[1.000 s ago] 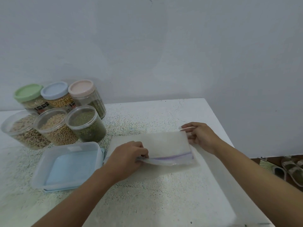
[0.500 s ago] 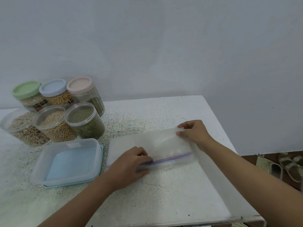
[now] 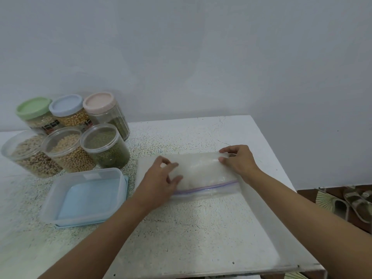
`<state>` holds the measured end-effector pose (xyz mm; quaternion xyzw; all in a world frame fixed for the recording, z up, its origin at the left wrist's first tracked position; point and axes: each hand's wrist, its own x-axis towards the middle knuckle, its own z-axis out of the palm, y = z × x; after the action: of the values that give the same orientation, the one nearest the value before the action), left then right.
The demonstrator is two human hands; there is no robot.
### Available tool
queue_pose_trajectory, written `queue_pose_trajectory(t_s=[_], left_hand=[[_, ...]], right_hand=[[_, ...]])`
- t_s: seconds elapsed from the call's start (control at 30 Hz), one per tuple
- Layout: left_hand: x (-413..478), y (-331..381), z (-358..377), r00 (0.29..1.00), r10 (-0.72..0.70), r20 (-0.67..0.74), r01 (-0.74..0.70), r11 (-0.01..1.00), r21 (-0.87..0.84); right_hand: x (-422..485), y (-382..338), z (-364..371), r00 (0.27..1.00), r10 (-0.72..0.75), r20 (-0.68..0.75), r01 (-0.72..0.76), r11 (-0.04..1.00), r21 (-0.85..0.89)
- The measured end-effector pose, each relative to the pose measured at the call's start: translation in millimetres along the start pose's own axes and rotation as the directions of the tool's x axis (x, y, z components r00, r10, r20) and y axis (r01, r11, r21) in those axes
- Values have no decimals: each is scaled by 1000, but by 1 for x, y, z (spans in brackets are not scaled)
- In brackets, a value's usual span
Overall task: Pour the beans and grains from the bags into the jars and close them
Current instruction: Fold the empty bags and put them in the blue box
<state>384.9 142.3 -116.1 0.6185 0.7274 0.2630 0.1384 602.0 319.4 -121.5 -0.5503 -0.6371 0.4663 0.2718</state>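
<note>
Pale grey wall behind, a speckled white desk (image 3: pixel 191 228) carries a clear zip bag (image 3: pixel 203 174) lying flat at centre frame. The right hand (image 3: pixel 239 160) pinches the bag's far right corner; the left hand (image 3: pixel 159 182) rests on its left end, fingers loosely bent, grip impossible to tell. Six filled jars (image 3: pixel 68 152) cluster at centre left, a blue-bottomed plastic container (image 3: pixel 84 198) just below them.

White table (image 3: pixel 181 228), speckled with dark flecks. Clear zip bag (image 3: pixel 205 172) with a purple seal stripe. Back-row jars bear a green lid (image 3: pixel 34 107), a pale blue lid (image 3: pixel 66 104) and a pink lid (image 3: pixel 98 102). Front-row clear jars hold mottled brown beans (image 3: pixel 34 164), pale yellow beans (image 3: pixel 74 158) and dark green beans (image 3: pixel 112 156). Translucent box (image 3: pixel 86 174), light blue at its base. Grey-white wall (image 3: pixel 201 57).
</note>
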Motion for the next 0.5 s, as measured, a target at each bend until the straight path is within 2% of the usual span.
queue_pose_trajectory(t_s=[0.07, 0.13, 0.33, 0.4, 0.5], left_hand=[[12, -1, 1, 994, -109, -1, 109, 993, 39], [24, -3, 0, 986, -159, 42, 155, 985, 74], [37, -6, 6, 982, -60, 178, 30, 986, 167], [28, -11, 11, 981, -52, 188, 10, 976, 216], [16, -16, 21, 982, -24, 185, -26, 965, 262]], right_hand=[[-2, -3, 1, 1000, -26, 4, 26, 997, -70], [-4, -6, 4, 999, -53, -1, 53, 991, -121], [-8, -14, 9, 988, -155, 26, 154, 918, -367], [-12, -19, 10, 978, -201, 54, 200, 829, -522], [-19, -28, 13, 947, -297, 119, 282, 599, -749]])
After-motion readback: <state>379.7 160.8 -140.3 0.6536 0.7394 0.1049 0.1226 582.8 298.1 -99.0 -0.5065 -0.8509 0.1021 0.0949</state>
